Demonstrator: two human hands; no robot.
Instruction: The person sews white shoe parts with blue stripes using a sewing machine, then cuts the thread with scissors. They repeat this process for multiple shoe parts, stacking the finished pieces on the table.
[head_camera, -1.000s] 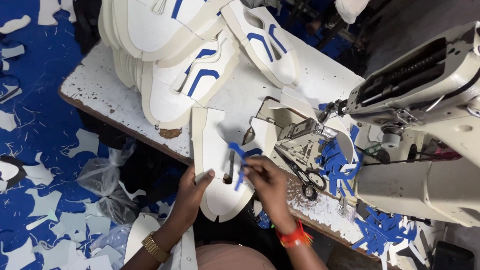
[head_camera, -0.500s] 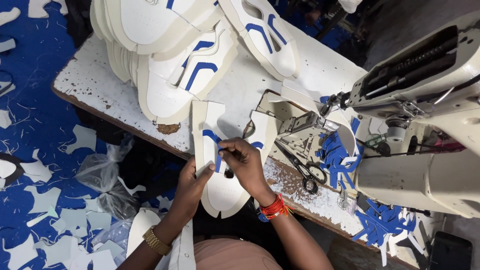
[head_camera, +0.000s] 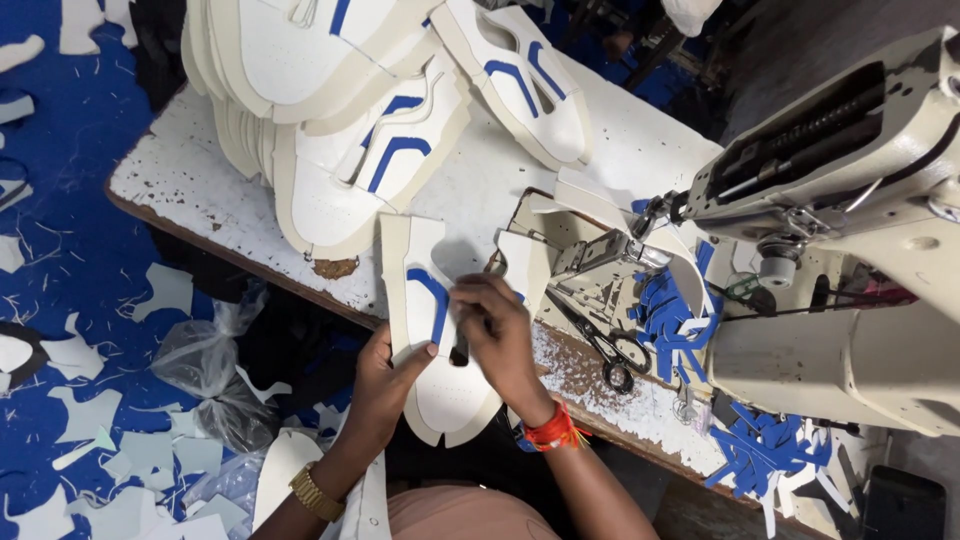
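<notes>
Left hand (head_camera: 385, 375) pinches white shoe upper (head_camera: 440, 340) at its 9 o'clock edge; right hand (head_camera: 500, 335) presses blue strip (head_camera: 437, 300). Keep strip flat, aligned.

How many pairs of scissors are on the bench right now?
1: black-handled scissors lie on the worn table just right of the right hand, in front of the sewing machine. Others may be hidden under the blue cut pieces.
</notes>
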